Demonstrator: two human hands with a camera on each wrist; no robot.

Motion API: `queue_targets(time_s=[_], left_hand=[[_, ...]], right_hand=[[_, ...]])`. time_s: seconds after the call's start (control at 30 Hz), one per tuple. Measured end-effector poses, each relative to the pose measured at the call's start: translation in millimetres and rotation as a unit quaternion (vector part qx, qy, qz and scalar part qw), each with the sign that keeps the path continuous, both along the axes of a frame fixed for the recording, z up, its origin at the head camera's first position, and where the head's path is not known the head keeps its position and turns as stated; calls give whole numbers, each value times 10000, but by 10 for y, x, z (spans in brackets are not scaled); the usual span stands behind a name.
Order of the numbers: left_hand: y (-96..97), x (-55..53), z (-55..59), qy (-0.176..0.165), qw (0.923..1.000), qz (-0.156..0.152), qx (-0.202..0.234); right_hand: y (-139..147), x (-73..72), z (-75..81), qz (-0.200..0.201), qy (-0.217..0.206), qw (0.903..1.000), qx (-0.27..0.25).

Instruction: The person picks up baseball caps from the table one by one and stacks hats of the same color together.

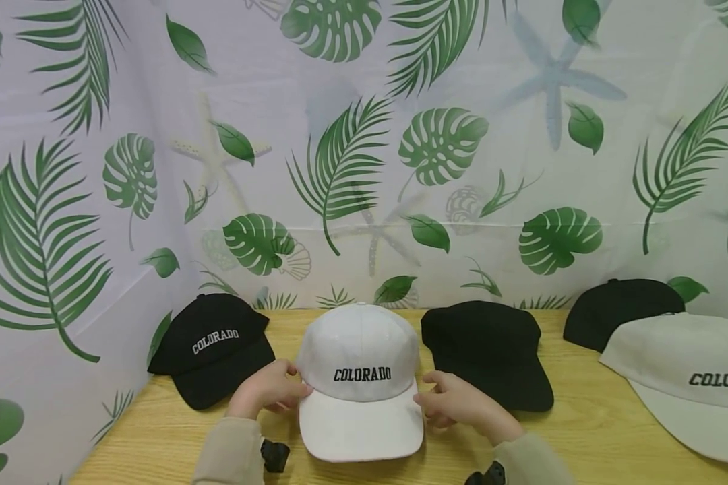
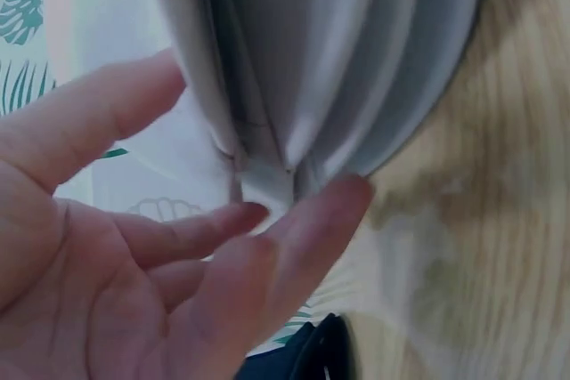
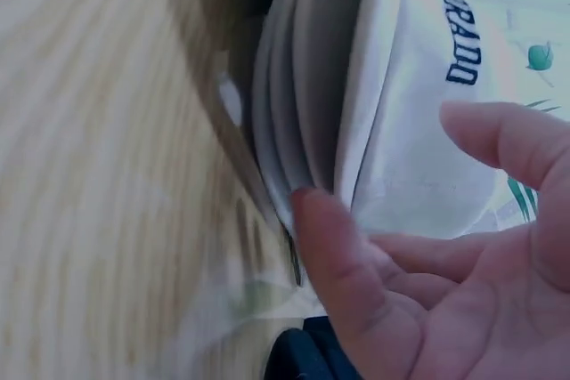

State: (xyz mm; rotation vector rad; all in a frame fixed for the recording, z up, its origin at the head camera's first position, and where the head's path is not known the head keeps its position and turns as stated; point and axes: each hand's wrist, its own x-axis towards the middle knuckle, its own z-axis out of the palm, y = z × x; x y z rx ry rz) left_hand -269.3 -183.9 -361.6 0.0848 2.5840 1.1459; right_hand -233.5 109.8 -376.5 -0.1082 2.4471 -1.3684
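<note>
In the middle of the head view a white cap (image 1: 360,350) with black COLORADO lettering faces me, its brim (image 1: 361,431) towards me. The wrist views show it on top of a stack, with several pale brims (image 2: 392,51) nested under its own. My left hand (image 1: 273,389) is at the stack's left side, a fingertip right at the edge where crown meets brim. Across from it, my right hand (image 1: 458,403) has a fingertip at the brim's right edge. In the right wrist view the fingers (image 3: 334,260) are spread beside the layered brims, loosely bent.
A black COLORADO cap (image 1: 218,343) lies to the left. Right of the stack sits another black cap (image 1: 488,350). Farther right, a cream cap (image 1: 685,377) overlaps a black one (image 1: 619,306). All rest on a wooden table (image 1: 607,438) before a leaf-print cloth (image 1: 364,168).
</note>
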Motion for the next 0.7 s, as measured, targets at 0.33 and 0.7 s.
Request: queue_targets(time_s=[0.33, 0.7], left_hand=[[27, -20, -69, -159, 9993, -332, 112], [86, -32, -113, -120, 9995, -274, 137]], right_hand=[[-23, -8, -95, 889, -96, 9956, 294], [-87, 36, -89, 840, -226, 9955, 388]])
